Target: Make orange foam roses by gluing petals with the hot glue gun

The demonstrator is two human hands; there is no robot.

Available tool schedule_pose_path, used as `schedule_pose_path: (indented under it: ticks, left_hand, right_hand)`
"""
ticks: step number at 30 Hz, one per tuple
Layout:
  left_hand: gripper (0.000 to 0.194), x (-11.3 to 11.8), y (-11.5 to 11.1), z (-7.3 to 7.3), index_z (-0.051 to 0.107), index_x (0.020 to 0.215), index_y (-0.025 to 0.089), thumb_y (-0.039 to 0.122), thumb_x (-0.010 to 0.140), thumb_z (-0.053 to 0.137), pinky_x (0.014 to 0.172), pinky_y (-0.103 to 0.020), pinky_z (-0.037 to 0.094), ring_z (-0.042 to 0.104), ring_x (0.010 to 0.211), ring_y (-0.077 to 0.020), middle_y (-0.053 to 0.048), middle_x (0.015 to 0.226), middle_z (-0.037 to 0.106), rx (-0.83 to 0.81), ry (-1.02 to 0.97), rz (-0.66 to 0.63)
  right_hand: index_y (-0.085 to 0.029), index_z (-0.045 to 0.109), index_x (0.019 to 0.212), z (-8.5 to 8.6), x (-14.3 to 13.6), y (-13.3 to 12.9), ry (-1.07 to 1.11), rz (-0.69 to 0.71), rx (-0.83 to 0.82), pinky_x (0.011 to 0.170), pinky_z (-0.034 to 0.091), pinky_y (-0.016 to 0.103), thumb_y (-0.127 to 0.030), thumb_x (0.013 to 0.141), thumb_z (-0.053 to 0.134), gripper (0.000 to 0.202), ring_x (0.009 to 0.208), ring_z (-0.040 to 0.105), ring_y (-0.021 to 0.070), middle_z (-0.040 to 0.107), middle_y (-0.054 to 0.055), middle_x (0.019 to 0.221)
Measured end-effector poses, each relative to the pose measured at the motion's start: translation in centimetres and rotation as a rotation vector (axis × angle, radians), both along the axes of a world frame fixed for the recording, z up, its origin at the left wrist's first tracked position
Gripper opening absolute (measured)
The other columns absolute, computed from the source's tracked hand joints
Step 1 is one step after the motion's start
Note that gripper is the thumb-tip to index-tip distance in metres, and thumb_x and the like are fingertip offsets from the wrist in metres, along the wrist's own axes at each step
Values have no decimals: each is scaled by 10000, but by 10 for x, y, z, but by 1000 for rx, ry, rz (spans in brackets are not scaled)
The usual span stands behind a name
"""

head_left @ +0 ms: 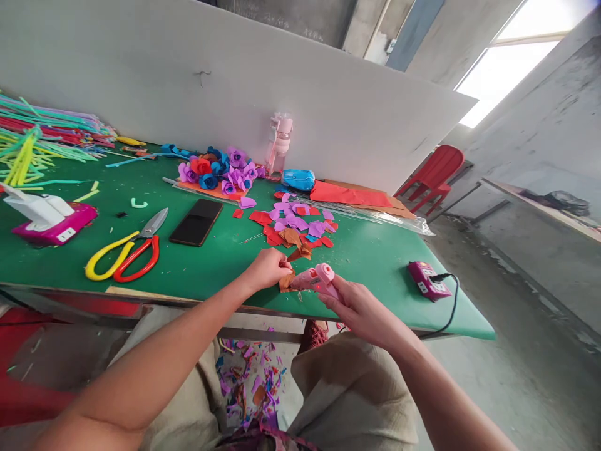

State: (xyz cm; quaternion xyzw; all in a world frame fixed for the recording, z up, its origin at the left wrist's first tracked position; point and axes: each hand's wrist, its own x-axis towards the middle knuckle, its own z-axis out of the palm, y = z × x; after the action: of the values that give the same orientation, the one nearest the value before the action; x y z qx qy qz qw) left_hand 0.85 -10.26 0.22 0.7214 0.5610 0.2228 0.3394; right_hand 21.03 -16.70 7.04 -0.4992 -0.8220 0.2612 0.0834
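Note:
In my right hand (354, 304) is a pink glue gun (317, 279), gripped by its handle, a small red light showing on its side. Its nozzle points left and meets a brown paper piece (287, 282) near the table's front edge. My left hand (270, 269) pinches brown paper just left of the nozzle; the fingertips partly hide what they hold. Beyond both hands lies a loose pile of purple, red and brown paper petals (295, 222). Finished-looking paper flowers (218, 169) in purple, blue and red are heaped behind, to the left.
On the green table (366, 269) lie scissors (124, 254), a black phone (196, 222) and a purple power strip (428, 280) with a cord. A pink bottle (279, 147), blue pouch (298, 180) and red paper (350, 193) are along the back. Pipe cleaners (47, 128) lie far left.

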Motion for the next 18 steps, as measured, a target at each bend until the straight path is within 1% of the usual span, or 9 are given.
schedule_pose_path:
  ticks: [7,12,18]
  left_hand:
    - [164,0,1,-1,689,603,135,195,669,552,550,-239,339,603,635,-171,-36,608,677,0,12,-3]
    - [163,0,-1,1,693,619,133,188,675,550,539,-234,328,607,648,-170,-34,606,674,0,11,-6]
    - [182,0,-1,1,704,642,134,207,675,540,540,-237,337,605,648,-173,-31,603,673,5,8,0]
  right_hand:
    - [-205,478,823,0,3,2,-7,5,4,560,328,248,-397,934,336,263,564,414,130,509,-15,653]
    - [-215,444,798,-2,6,2,-19,9,27,568,324,247,-385,934,335,244,589,437,139,521,-12,672]
    - [-206,478,830,4,8,2,-39,-9,13,564,324,250,-390,932,347,248,603,437,143,527,-5,681]
